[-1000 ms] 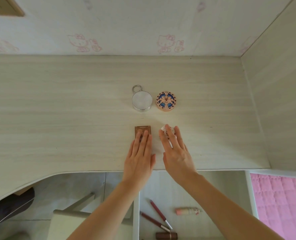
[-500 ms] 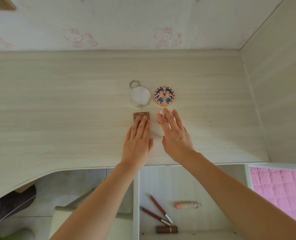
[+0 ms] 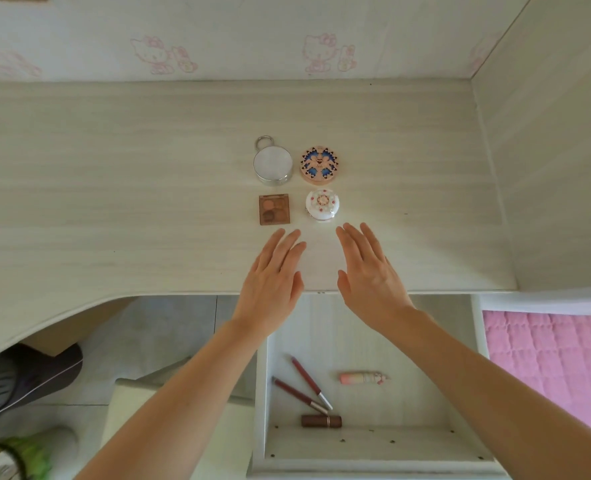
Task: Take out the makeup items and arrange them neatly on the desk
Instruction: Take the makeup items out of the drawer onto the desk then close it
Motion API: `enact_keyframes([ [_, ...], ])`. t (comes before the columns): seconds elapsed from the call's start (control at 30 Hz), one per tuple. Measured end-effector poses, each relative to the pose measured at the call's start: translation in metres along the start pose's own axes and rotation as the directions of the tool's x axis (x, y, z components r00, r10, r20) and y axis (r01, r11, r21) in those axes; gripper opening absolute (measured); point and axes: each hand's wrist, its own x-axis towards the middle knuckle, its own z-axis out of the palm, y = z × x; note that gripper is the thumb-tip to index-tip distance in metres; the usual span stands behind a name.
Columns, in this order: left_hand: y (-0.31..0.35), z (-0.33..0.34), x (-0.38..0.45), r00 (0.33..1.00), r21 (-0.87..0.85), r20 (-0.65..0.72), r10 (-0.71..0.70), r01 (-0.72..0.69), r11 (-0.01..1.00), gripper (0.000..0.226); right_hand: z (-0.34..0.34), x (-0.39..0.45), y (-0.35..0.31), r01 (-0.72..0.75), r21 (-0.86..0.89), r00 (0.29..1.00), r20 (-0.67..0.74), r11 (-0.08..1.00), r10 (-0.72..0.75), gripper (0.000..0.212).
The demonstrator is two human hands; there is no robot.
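Four makeup items form a square on the pale wooden desk [image 3: 114,168]: a silver round mirror compact [image 3: 273,165], a pink and blue round compact [image 3: 319,165], a brown eyeshadow palette [image 3: 274,209] and a white flowered compact [image 3: 322,205]. My left hand [image 3: 273,282] hovers flat just below the palette, touching nothing. My right hand [image 3: 366,271] hovers flat below the white compact, fingers straight. In the open drawer [image 3: 425,341] lie two dark red lip pencils [image 3: 307,384], a pink tube [image 3: 363,378] and a brown lipstick [image 3: 321,421].
A wall with pink cartoon prints rises behind the desk, and a side panel [image 3: 546,168] closes it on the right. A pink quilt [image 3: 550,358] lies right of the drawer. A stool [image 3: 127,403] and a dark shoe [image 3: 27,379] sit below the desk's curved edge.
Both hands have left the palette and the white compact and drawn back toward the desk's front edge. The two items now sit uncovered below the round compacts.
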Motion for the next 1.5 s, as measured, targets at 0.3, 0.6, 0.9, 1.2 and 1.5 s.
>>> enact_keyframes([
  [0.3, 0.051, 0.028, -0.083, 0.999, 0.041, 0.003, 0.048, -0.048, 0.998, 0.040, 0.007, -0.095, 0.025, 0.076, 0.022, 0.997, 0.009, 0.997, -0.076, 0.058],
  [0.6, 0.064, 0.097, -0.154, 0.911, 0.092, 0.412, -0.005, -0.037, 0.995, 0.024, 0.065, -0.170, 0.068, 0.096, -0.072, 0.963, 0.261, 0.993, -0.075, 0.056],
  [0.9, 0.045, 0.153, -0.150, 0.818, 0.189, 0.575, -0.012, -0.118, 0.975, 0.041, 0.152, -0.166, 0.092, 0.058, -0.046, 0.900, 0.435, 0.997, -0.032, 0.054],
  [1.2, 0.037, 0.177, -0.144, 0.771, 0.280, 0.636, 0.027, -0.264, 0.923, 0.032, 0.192, -0.157, 0.088, 0.043, -0.152, 0.902, 0.431, 0.987, 0.027, 0.042],
  [1.5, 0.023, 0.166, -0.134, 0.775, 0.204, 0.632, -0.023, -0.138, 0.969, 0.027, 0.199, -0.152, 0.085, -0.045, -0.078, 0.908, 0.412, 0.996, 0.073, 0.037],
])
